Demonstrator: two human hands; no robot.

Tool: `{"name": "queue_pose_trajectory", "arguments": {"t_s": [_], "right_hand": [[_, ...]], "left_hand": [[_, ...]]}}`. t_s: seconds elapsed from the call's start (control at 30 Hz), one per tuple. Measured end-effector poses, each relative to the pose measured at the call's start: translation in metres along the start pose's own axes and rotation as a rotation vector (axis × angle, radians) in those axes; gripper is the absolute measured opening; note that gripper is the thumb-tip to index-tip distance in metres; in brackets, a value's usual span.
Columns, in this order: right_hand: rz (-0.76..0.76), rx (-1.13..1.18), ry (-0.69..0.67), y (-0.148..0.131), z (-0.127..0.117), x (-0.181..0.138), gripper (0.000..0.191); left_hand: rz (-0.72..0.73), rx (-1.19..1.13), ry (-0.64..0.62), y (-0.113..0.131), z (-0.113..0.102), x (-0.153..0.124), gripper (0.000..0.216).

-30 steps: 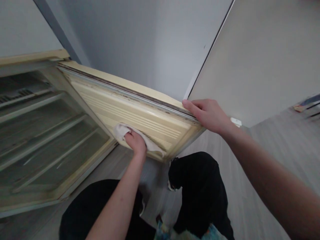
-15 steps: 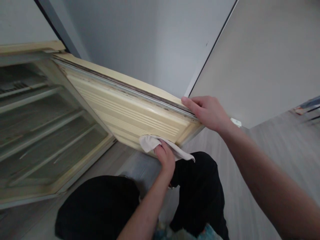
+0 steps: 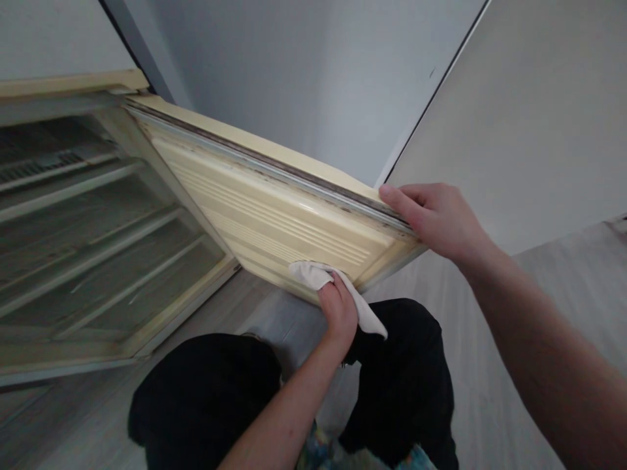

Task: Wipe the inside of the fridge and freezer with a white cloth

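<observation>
Left hand (image 3: 337, 310) closed around a white cloth (image 3: 318, 275), pressing it against the lower edge of the open fridge door (image 3: 274, 225). Part of the cloth lies flat on the door's ribbed inner panel; the loose end hangs down past the hand, over the person's black trousers (image 3: 206, 385).

Right hand (image 3: 438, 219) grips the door's top outer corner, fingers curled over the dark, stained seal (image 3: 274, 166) that runs along the upper edge. Arm extends in from lower right.

Door is cream-coloured, swung wide, inner face toward the camera. To its left, the fridge interior (image 3: 73, 222): bare shelves, dim, with a vent grille near the top. Cabinet rim yellowed.

Person crouches or kneels close to the door, knees just beneath it. Floor (image 3: 539, 313) pale, wood-look. Grey wall (image 3: 294, 78) behind the door; a lighter panel (image 3: 539, 117) fills upper right.
</observation>
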State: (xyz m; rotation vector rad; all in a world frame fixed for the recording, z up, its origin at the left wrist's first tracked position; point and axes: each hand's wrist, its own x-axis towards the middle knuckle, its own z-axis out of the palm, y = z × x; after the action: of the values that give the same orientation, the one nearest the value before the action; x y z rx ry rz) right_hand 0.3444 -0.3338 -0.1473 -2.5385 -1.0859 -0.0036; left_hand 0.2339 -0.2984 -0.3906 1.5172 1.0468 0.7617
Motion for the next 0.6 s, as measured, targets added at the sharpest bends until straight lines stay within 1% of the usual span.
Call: {"name": "queue_pose_trajectory", "arguments": {"t_s": [0.07,0.17,0.2,0.23,0.27,0.3,0.43,0.47,0.5,0.53,0.57,0.6], "right_hand": [[0.023,-0.005,0.012,0.003,0.0,0.003,0.072],[0.043,-0.004,0.028,0.006,0.001,0.007,0.071],[0.046,0.0,0.032,0.007,0.002,0.007,0.072],[0.049,0.001,0.032,0.007,0.002,0.007,0.073],[0.053,0.001,0.031,0.007,0.002,0.006,0.075],[0.057,0.001,0.032,0.007,0.002,0.006,0.076],[0.081,0.001,0.039,0.008,0.002,0.004,0.077],[0.089,0.001,0.04,0.009,0.002,0.004,0.077],[0.1,-0.001,0.04,0.01,0.002,0.004,0.076],[0.114,-0.002,0.04,0.01,0.002,0.004,0.076],[0.128,-0.001,0.042,0.011,0.002,0.005,0.076],[0.139,0.0,0.045,0.012,0.003,0.005,0.076]], "left_hand": [[-0.023,0.019,0.048,0.0,-0.011,0.032,0.043],[-0.038,0.047,0.156,0.001,-0.04,0.095,0.046],[-0.035,0.05,0.178,0.001,-0.048,0.109,0.048],[-0.028,0.051,0.188,0.001,-0.054,0.116,0.049],[-0.016,0.048,0.184,0.001,-0.056,0.116,0.05],[-0.004,0.042,0.166,-0.001,-0.056,0.108,0.049],[0.022,-0.003,0.054,-0.014,-0.038,0.047,0.042],[0.022,-0.016,0.034,-0.018,-0.033,0.037,0.042],[0.02,-0.027,0.024,-0.024,-0.031,0.032,0.041],[0.017,-0.036,0.026,-0.029,-0.03,0.034,0.041],[0.013,-0.043,0.042,-0.034,-0.032,0.043,0.042],[0.008,-0.049,0.069,-0.038,-0.036,0.057,0.042]]}}
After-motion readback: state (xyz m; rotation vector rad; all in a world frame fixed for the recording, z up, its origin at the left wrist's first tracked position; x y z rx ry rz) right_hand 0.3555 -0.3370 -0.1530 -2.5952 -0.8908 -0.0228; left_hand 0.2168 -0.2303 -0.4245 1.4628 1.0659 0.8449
